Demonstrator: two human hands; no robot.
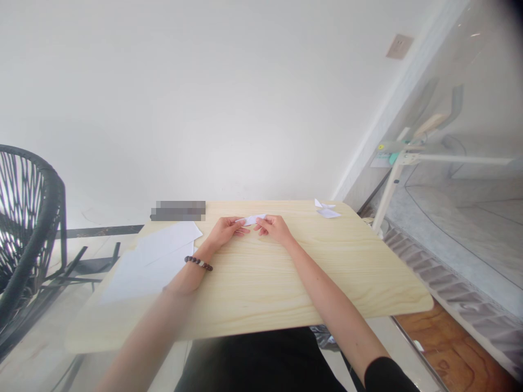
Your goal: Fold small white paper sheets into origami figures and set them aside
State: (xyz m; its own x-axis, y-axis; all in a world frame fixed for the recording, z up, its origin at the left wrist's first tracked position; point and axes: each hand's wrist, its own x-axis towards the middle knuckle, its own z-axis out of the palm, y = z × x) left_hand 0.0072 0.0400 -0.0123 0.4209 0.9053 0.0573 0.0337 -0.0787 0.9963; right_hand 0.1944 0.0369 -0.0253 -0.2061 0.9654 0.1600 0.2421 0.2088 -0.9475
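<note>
A small folded piece of white paper [251, 220] is stretched between my two hands, just above the light wooden table [261, 283]. My left hand [226, 231], with a dark beaded bracelet [199, 263] on its wrist, pinches the paper's left end between thumb and fingers. The right end is pinched by my right hand [275, 227]. Both thumbs lie on the near face of the paper, and the fingers partly hide its ends.
White paper sheets [159, 256] lie on the table's left side. A folded paper figure [327, 210] rests at the back right. A blurred-out dark item [178, 211] is at the back left. A woven chair [57, 218] stands left; a white metal frame [390, 190] stands right.
</note>
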